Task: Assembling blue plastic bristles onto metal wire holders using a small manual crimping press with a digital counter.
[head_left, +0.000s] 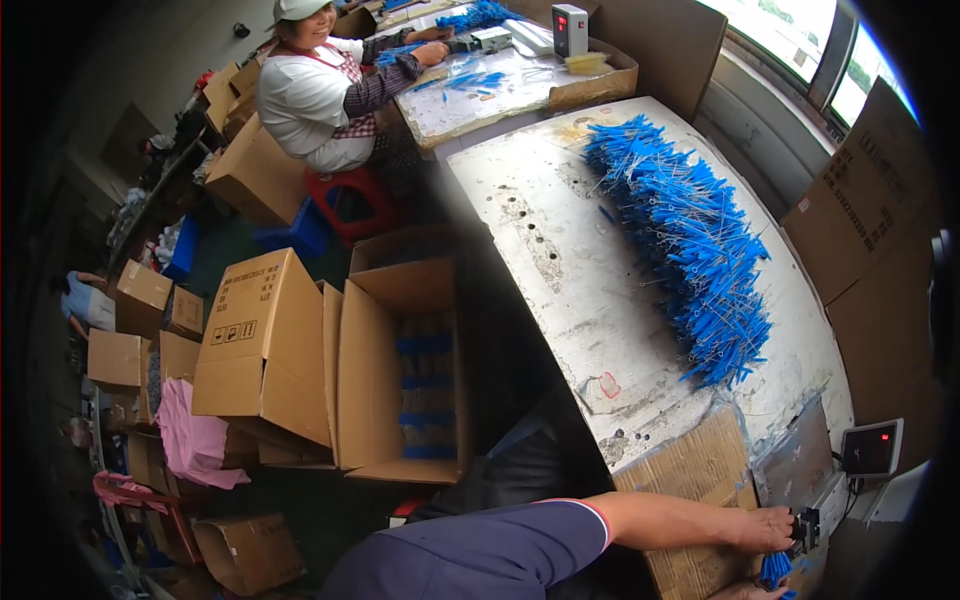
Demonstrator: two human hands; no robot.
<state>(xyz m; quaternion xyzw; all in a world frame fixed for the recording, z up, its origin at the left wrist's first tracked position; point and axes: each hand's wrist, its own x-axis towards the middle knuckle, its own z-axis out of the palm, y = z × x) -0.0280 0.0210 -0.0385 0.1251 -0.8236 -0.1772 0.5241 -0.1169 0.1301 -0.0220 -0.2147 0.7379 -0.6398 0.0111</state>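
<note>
As your left fingers (pixel 777 528), grip unclear, meet a black fixture (pixel 806 530), four o'clock, right fingers (pixel 770 592) clasp blue sticks (pixel 774 568).

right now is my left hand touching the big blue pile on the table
Apart: the head view shows a gap between the left hand and the blue pile, with cardboard and tabletop in it.

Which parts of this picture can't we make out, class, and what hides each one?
All in the head view:
- Right hand: mostly cut off by the lower edge.
- Left hand: what its fingertips touch is unclear; they overlap the small black device.
- Heap of blue pieces: lower layers hidden by those on top.
- Open carton: details inside lost in shadow.
- Distant person: too small and dim.
</note>
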